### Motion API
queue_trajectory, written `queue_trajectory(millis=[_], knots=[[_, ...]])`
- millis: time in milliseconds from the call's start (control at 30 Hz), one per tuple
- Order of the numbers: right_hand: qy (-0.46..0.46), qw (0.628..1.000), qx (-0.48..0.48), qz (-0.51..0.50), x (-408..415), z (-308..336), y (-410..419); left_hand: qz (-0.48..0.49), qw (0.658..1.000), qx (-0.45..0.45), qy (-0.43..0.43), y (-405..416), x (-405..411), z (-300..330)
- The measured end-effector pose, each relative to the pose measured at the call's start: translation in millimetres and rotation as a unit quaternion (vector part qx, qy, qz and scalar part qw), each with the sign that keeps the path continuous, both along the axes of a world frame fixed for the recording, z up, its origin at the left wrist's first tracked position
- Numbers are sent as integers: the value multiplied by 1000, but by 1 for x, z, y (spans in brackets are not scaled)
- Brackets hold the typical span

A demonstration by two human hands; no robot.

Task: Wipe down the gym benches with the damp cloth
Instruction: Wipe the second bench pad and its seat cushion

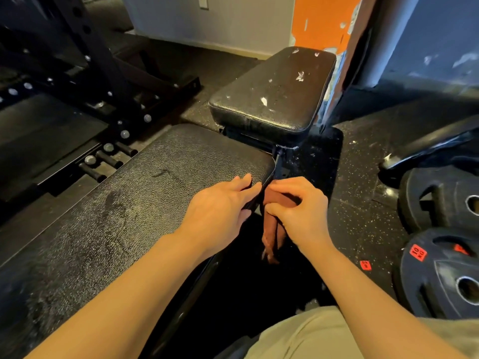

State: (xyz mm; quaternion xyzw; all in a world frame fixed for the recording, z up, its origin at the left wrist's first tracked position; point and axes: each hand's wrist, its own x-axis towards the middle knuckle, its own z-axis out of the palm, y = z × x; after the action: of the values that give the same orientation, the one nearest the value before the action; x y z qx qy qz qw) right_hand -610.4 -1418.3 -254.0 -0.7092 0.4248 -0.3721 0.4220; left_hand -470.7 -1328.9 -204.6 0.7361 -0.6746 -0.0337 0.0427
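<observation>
A long black bench pad (124, 203) runs from lower left toward the centre, with damp streaks on its textured top. A shorter black seat pad (274, 92) with torn white spots stands beyond it. My left hand (220, 206) rests on the long pad's right edge, fingers straight on top and thumb under the rim. My right hand (298, 206) grips a brown-red cloth (272, 231) bunched against the pad's side edge. The cloth's tail hangs down below my fist.
Black weight plates (440, 268), one marked 10 KG, lie on the speckled rubber floor (363, 203) at the right. A black rack frame (103, 81) with bolts and pegs stands at the left. An orange and blue wall (337, 22) rises behind the seat pad.
</observation>
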Motion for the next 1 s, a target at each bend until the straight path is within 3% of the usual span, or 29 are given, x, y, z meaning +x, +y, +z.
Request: queue_trajectory(millis=[100, 267, 333, 433, 500, 667, 800, 933, 1000], knots=[[-8, 999, -27, -41, 3, 4, -7, 1, 1000, -9, -1, 0, 0, -1], [47, 992, 113, 13, 5, 5, -4, -5, 1000, -4, -1, 0, 1, -1], [70, 996, 62, -8, 7, 5, 0, -9, 1000, -3, 0, 1, 2, 0], [-15, 998, -31, -57, 9, 6, 2, -8, 1000, -3, 3, 1, 2, -1], [-25, 998, -27, -54, 11, 2, -1, -5, 1000, -5, 4, 1, 1, -1], [67, 997, 20, -30, 9, -10, -6, -8, 1000, 3, 3, 0, 1, -1], [16, 997, -34, -62, 5, 0, -4, -14, 1000, 5, 4, 1, 2, -2], [72, 994, 81, 17, -1, -1, -1, -32, 999, 20, 20, 1, 9, 2], [69, 994, 78, -9, 0, 0, 1, -36, 997, 38, 64, 3, 17, 8]])
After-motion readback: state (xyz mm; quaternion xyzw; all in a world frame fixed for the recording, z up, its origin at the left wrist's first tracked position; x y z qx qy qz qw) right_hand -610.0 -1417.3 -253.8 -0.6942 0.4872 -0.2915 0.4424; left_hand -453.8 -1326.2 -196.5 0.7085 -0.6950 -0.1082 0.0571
